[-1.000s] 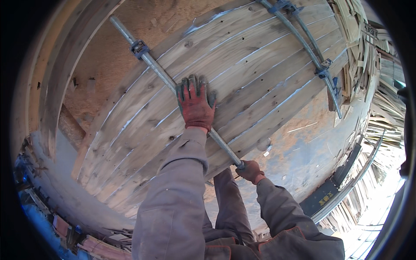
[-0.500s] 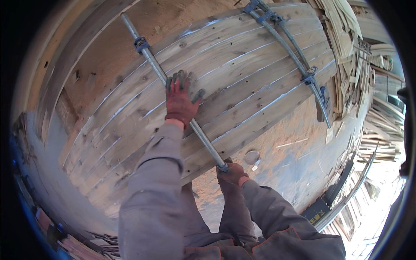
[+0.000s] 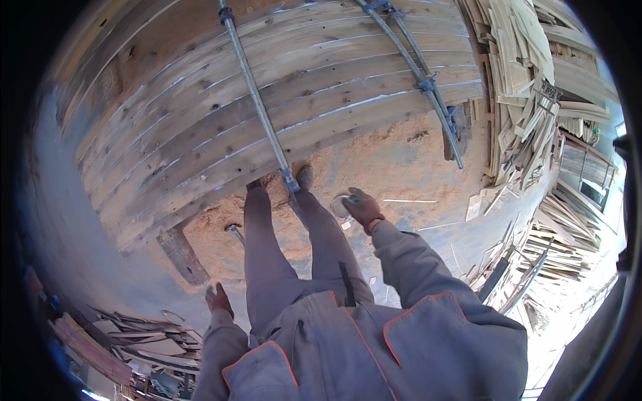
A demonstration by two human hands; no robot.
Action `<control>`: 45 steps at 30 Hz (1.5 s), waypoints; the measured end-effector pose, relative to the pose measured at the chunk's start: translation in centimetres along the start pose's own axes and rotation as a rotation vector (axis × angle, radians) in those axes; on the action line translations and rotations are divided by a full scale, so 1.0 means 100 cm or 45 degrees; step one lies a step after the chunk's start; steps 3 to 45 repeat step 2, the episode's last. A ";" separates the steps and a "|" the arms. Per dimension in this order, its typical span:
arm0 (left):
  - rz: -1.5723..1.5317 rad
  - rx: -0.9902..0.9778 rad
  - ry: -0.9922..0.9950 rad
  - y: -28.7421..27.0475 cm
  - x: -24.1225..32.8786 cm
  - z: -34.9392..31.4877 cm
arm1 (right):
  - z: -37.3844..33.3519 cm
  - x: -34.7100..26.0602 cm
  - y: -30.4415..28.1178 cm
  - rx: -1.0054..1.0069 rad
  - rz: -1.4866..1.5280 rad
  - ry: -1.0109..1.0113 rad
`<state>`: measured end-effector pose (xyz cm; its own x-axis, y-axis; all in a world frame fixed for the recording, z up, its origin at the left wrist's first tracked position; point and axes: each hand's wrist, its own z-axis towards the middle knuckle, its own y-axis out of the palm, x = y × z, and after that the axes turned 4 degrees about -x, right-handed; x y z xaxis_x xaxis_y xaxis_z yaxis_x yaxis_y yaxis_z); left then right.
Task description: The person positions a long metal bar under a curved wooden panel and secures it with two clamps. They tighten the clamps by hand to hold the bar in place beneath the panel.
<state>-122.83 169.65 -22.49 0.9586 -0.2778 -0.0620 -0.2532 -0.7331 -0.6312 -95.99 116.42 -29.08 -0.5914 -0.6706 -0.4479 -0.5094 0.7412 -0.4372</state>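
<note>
A wide panel of wooden boards, with white glue lines along its seams, lies ahead of me. A long metal bar clamp with blue fittings crosses it, its near end sticking out past the panel's front edge above my feet. Off to the right, my gloved right hand hangs away from the clamp, fingers loosely apart, overlapping a pale round disc on the floor in the picture. My gloved left hand is low beside my left leg, its fingers loosely parted. Neither hand visibly holds anything.
More bar clamps cross the panel's right part. Under its left end stands a wooden support. A hammer-like tool lies in sawdust by my left leg. Scrap wood is piled at right and lower left.
Both hands have left the bar clamp: the left came down from the panel to my side, the right let go of the near end. My view has shifted back from the panel.
</note>
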 end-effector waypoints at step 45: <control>0.062 0.001 -0.179 0.019 -0.064 -0.026 | -0.032 0.057 -0.016 0.063 -0.044 0.003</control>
